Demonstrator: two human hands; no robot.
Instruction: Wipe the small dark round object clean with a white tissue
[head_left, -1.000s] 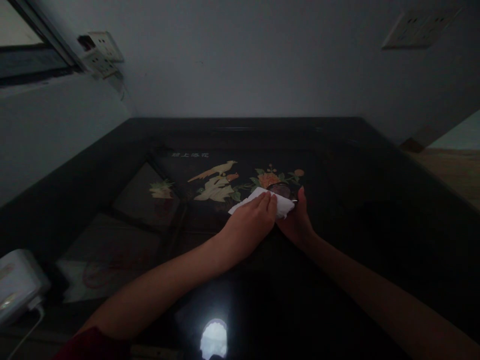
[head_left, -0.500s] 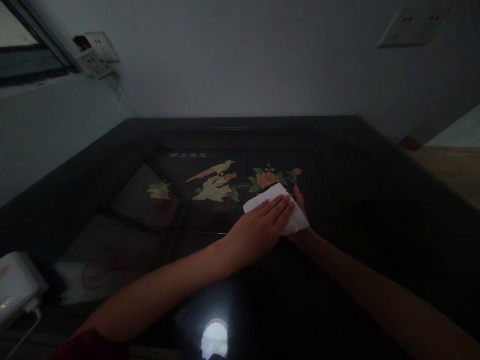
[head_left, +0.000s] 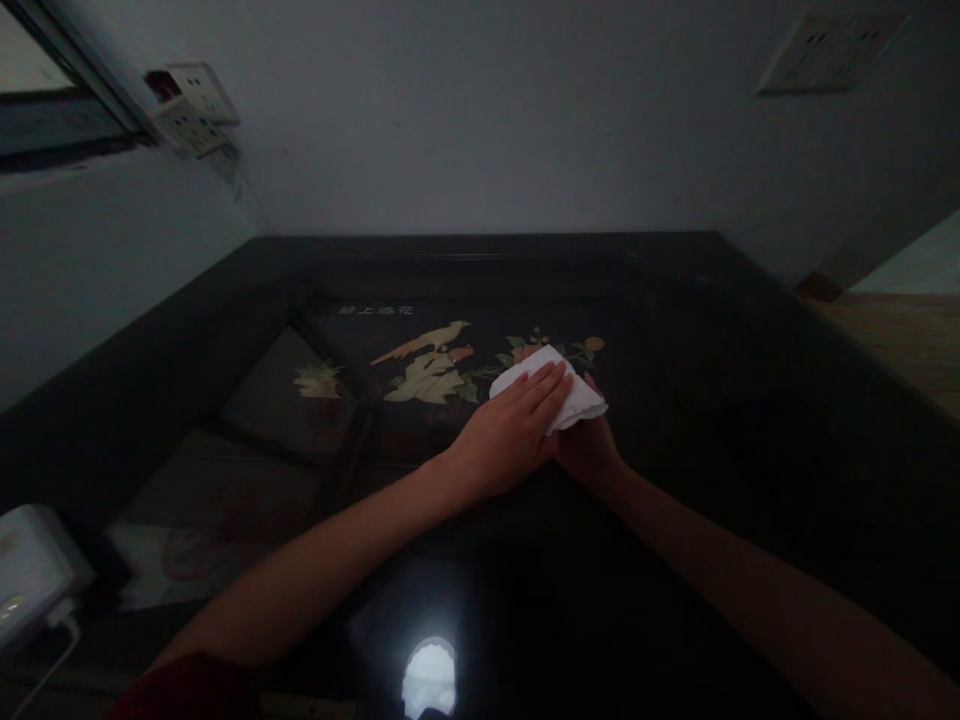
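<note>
Pale wall [head_left: 480, 130] behind dark glossy surface [head_left: 675, 580], which shows a bird-and-flower picture [head_left: 427, 380]. Left hand [head_left: 514, 425]: fingers straight, together, holding white cloth [head_left: 581, 402] beneath them. Right hand [head_left: 591, 448]: partly covered by the cloth; cannot tell what it grips. Cloth: lies between the hands, partly hiding the picture's flowers.

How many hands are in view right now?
2: the left hand, lying on top of the white tissue, and the right hand, under the tissue's right side and partly hidden by it.
</note>
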